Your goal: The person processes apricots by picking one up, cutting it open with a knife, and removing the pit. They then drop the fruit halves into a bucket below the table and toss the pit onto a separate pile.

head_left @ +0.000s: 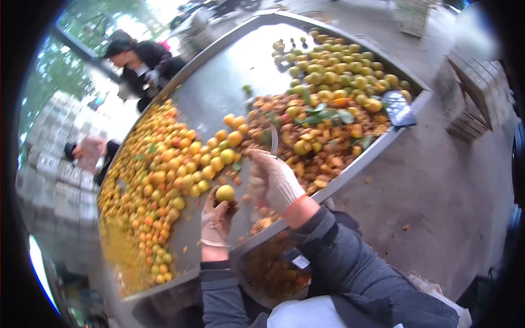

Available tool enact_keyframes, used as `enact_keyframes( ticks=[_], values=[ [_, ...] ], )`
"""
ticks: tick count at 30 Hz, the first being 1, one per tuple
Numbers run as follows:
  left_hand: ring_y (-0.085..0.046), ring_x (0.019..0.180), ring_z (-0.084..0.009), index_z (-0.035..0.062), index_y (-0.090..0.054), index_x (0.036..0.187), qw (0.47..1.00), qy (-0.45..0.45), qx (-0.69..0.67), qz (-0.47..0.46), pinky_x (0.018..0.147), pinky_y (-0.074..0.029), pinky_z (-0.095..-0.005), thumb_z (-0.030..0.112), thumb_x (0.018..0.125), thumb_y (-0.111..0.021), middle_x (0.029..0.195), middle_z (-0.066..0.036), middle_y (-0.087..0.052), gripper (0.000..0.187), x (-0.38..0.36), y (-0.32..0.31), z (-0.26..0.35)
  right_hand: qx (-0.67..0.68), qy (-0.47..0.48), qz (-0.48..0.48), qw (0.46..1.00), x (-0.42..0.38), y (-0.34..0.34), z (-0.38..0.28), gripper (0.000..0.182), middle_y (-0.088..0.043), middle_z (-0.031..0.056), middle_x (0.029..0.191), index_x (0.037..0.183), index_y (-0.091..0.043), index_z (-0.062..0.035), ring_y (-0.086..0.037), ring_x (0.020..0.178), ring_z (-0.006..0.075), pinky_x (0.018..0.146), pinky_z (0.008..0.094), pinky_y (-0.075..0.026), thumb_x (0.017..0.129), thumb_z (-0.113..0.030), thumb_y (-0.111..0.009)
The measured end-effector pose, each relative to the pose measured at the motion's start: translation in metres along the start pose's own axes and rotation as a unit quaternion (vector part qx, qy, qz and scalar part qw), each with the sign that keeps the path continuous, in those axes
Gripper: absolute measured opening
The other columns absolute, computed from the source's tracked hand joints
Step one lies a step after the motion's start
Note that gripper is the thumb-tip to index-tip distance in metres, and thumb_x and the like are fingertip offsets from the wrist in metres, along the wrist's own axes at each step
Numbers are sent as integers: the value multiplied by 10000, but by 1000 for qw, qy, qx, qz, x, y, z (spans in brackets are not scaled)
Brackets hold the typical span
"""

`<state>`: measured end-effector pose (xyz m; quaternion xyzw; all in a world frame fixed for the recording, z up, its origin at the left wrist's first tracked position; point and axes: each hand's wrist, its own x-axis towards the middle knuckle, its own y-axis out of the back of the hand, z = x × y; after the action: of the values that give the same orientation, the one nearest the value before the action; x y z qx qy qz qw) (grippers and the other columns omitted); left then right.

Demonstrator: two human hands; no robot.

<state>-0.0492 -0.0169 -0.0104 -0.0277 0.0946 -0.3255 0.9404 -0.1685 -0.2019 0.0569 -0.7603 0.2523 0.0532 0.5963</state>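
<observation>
My left hand (215, 223), in a thin pale glove with soiled fingertips, holds a yellow apricot (225, 193) over the metal table. To its right, my right hand (278, 183) wears a white knit glove with an orange cuff. Its fingers close round a small knife whose curved blade (274, 139) points up and away from me. The knife's handle is mostly hidden in the grip. Blade and held apricot are apart. Just beyond my right hand lies a heap of cut apricot pieces (328, 145) mixed with green leaves.
Whole apricots (164, 175) cover the table's left side; greener fruit (344, 68) lies at the far right. A silvery packet (398, 109) rests by the raised metal rim (350, 158). Two people (139, 65) are beyond the left edge. Crates (476, 93) stand at right.
</observation>
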Motion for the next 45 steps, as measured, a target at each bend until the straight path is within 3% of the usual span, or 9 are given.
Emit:
enact_keyframes(
  ticks=[8, 22, 25, 28, 30, 36, 38, 41, 45],
  values=[
    [-615, 1008, -205, 91, -637, 1125, 972, -77, -213, 62, 961, -459, -367, 10, 809, -692, 1036, -70, -661, 331, -72, 0, 47, -475, 19, -92, 875, -17, -19, 62, 127, -520, -40, 589, 954, -650, -61, -431, 432, 43, 401, 210, -330, 859, -141, -627],
    [-580, 965, -145, 46, -492, 1304, 964, -82, -251, 19, 917, -459, -318, 137, 795, -765, 1077, -35, -603, 586, -103, 28, 67, -533, 137, -215, 807, -16, -13, 111, 102, -612, -11, 729, 917, -660, -41, -544, 653, 49, 592, 229, -463, 826, -36, -613],
    [-567, 969, -133, 24, -507, 1262, 968, -86, -233, 31, 904, -448, -302, 193, 793, -775, 1065, -40, -604, 566, -104, 30, 62, -568, 212, -280, 745, -26, -14, 116, 80, -624, 185, 726, 862, -668, -46, -605, 620, 334, 594, 367, -478, 820, -97, -623],
    [-575, 960, -129, -1, -527, 1242, 972, -103, -204, 46, 886, -450, -285, 192, 781, -788, 1047, -37, -618, 564, -105, 29, 60, -625, 204, -272, 702, -32, -21, 113, 87, -616, 189, 697, 861, -669, -57, -592, 620, 359, 589, 371, -476, 826, -125, -629],
    [-577, 946, -133, -15, -547, 1217, 976, -106, -181, 51, 861, -457, -277, 237, 781, -788, 1039, -35, -619, 558, -105, 29, 60, -639, 183, -268, 697, -33, -23, 112, 98, -602, 149, 672, 870, -650, -39, -562, 579, 212, 599, 329, -472, 833, -129, -649],
    [-616, 921, -153, -43, -606, 1145, 986, -101, -85, 103, 846, -488, -268, 222, 768, -798, 1014, -52, -656, 499, -112, 22, 74, -678, 174, -267, 662, -31, -20, 114, 111, -596, 175, 682, 882, -654, -48, -530, 557, 257, 597, 349, -470, 837, -150, -644],
    [-638, 877, -143, -9, -639, 1116, 980, -134, 73, 131, 802, -519, -274, 182, 754, -807, 991, -53, -672, 442, -109, 25, 72, -669, 224, -265, 658, -31, -17, 117, 82, -623, 197, 714, 828, -675, -69, -584, 631, 391, 591, 415, -476, 807, -121, -614],
    [-645, 849, -161, 26, -666, 1075, 889, -198, 370, 185, 760, -542, -309, 300, 725, -824, 957, -87, -668, 472, -110, 14, 78, -680, 226, -282, 638, -17, -1, 118, 81, -652, 204, 741, 792, -679, -33, -626, 639, 340, 577, 393, -489, 785, -87, -620],
    [-633, 862, -228, -41, -618, 1110, 938, -134, 259, 186, 798, -512, -301, 240, 658, -816, 940, -152, -605, 568, -112, -14, 95, -585, 183, -290, 735, 6, 13, 130, 93, -674, 74, 706, 808, -670, 22, -612, 662, 137, 559, 315, -483, 808, -9, -582]
  ],
)
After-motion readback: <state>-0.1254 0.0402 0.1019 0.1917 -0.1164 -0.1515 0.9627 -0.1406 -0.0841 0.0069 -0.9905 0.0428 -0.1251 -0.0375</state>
